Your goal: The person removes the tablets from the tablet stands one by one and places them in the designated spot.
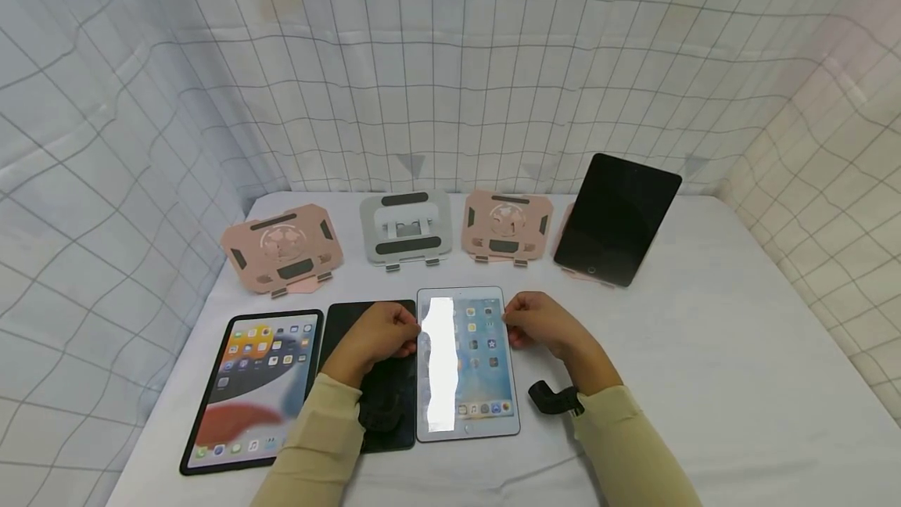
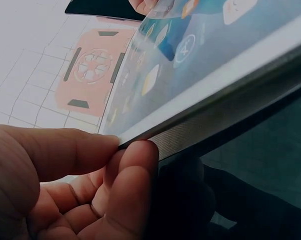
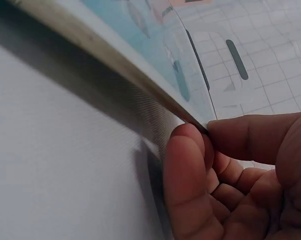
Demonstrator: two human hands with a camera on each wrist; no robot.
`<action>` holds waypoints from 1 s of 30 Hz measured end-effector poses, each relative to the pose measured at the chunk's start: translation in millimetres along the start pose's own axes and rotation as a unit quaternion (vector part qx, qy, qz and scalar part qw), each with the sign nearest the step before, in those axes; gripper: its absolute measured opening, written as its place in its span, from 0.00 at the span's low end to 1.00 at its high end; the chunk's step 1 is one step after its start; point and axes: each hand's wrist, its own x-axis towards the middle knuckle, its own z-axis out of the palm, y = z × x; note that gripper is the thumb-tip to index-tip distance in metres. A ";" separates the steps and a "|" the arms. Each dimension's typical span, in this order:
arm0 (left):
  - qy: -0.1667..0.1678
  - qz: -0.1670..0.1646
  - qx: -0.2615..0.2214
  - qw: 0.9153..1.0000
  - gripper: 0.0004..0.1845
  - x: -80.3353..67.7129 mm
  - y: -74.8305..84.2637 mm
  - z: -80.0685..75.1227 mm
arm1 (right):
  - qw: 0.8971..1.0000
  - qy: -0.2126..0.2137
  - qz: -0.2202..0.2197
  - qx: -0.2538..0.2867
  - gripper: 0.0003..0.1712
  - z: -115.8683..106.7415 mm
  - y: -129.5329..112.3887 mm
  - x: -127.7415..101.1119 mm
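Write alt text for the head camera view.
Both hands, left hand and right hand, pinch the side edges of a lit white tablet lying on a white table. Two more tablets lie left of it; four stands line the back, the rightmost holding a dark tablet.

The head camera is looking forward and down over the white-clothed bench [image 1: 704,350] from above. Both wrist cameras are sitting very close, low beside the white-framed lit tablet [image 1: 468,362], each facing one opposite far corner [image 2: 121,142] [image 3: 203,126] and sharing that tablet with the head view
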 end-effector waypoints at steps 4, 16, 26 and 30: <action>0.003 0.000 0.024 1.000 0.05 -0.4 1.9 0.1 | 1.000 0.004 0.004 -0.020 0.05 2.3 -1.2 1.0; 0.032 0.023 0.119 0.992 0.10 -0.5 1.5 3.7 | 0.996 0.021 0.003 -0.090 0.05 6.6 -6.7 0.5; 0.040 0.018 0.143 0.989 0.10 -0.8 4.8 4.4 | 0.990 0.043 0.009 -0.132 0.07 10.9 -9.4 1.0; 0.042 0.015 0.142 0.989 0.10 -1.0 5.0 5.0 | 0.988 0.051 0.008 -0.146 0.07 12.3 -11.2 -1.0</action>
